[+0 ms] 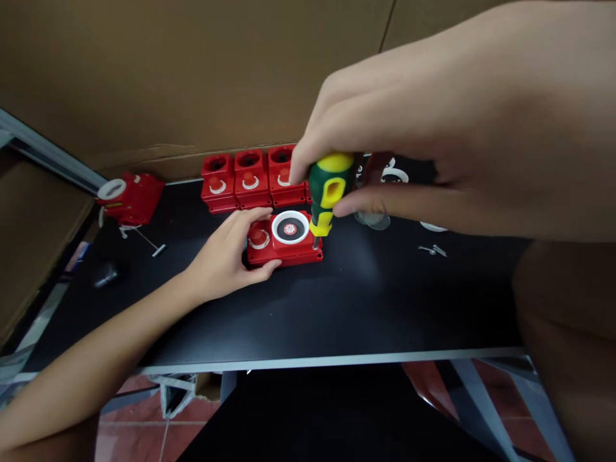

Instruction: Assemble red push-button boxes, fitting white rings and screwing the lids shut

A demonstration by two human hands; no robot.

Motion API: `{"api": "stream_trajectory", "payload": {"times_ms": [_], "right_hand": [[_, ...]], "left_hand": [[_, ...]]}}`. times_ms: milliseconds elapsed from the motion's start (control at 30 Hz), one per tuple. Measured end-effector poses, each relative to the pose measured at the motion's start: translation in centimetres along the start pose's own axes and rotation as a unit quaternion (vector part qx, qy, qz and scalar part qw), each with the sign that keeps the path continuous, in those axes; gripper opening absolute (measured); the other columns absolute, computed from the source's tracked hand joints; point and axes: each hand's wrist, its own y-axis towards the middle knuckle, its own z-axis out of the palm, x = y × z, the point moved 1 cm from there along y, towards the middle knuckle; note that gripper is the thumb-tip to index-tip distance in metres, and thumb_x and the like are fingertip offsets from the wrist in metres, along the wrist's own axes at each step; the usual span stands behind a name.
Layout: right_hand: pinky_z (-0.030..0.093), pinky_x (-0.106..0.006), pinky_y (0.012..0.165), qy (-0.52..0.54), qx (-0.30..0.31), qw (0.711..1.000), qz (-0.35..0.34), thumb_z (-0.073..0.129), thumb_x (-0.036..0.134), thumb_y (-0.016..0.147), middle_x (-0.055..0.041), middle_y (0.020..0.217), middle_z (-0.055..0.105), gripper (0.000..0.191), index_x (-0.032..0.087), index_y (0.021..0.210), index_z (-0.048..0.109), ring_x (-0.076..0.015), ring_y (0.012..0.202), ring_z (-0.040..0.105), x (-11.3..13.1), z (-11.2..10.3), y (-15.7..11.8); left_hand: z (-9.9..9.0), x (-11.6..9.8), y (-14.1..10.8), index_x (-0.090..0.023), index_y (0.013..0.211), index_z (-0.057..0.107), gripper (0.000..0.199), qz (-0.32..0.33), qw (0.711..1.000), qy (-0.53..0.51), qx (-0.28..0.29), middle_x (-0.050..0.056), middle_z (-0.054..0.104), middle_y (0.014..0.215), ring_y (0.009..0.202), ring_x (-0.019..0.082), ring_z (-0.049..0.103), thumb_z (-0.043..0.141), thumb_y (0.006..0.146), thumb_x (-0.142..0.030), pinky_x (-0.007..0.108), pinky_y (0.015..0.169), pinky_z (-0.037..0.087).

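A red box-shaped device (298, 255) with a round white-rimmed disc and a round knob lies on the black table. Its left end is gripped by my left hand (235, 253), fingers on the far side and thumb along the near side. My right hand (385, 128) pinches a green and yellow screwdriver (330, 189) by its handle. The tool stands nearly upright, its shaft tip at the right corner of the device. Whether the tip sits in a screw is too small to tell.
Several similar red units (250, 179) stand in a row behind, against the cardboard wall (192, 77). At left lies another red device (144, 199) with a cord and a T-shaped bar (158, 250). Loose screws (433, 250) and clear discs (378, 221) lie at right. The table's front edge (289, 364) is pale metal.
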Motion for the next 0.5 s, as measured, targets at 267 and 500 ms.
{"api": "stream_trajectory", "payload": {"times_ms": [267, 500], "right_hand": [[0.054, -0.035, 0.096, -0.085, -0.055, 0.995, -0.008, 0.03, 0.038, 0.114, 0.0043, 0.118, 0.072, 0.052, 0.027, 0.145, 0.07, -0.0149, 0.106, 0.068, 0.5, 0.3, 0.1], [0.058, -0.032, 0.104, -0.107, -0.04, 0.993, -0.01, 0.028, 0.041, 0.115, 0.0069, 0.126, 0.074, 0.051, 0.031, 0.131, 0.075, -0.0149, 0.102, 0.068, 1.2, 0.4, 0.3]], "left_hand": [[0.2, 0.2, 0.1, -0.018, 0.158, 0.053, 0.07, 0.009, 1.0, -0.016, 0.001, 0.017, 0.072, 0.149, 0.134, 0.035, 0.074, 0.078, 0.101, -0.051, 0.048, 0.116, 0.063], [0.5, 0.7, 0.2, -0.02, 0.157, 0.053, 0.071, -0.001, 0.998, -0.067, 0.002, 0.016, 0.07, 0.15, 0.136, 0.034, 0.072, 0.082, 0.1, -0.051, 0.046, 0.118, 0.061]]}}
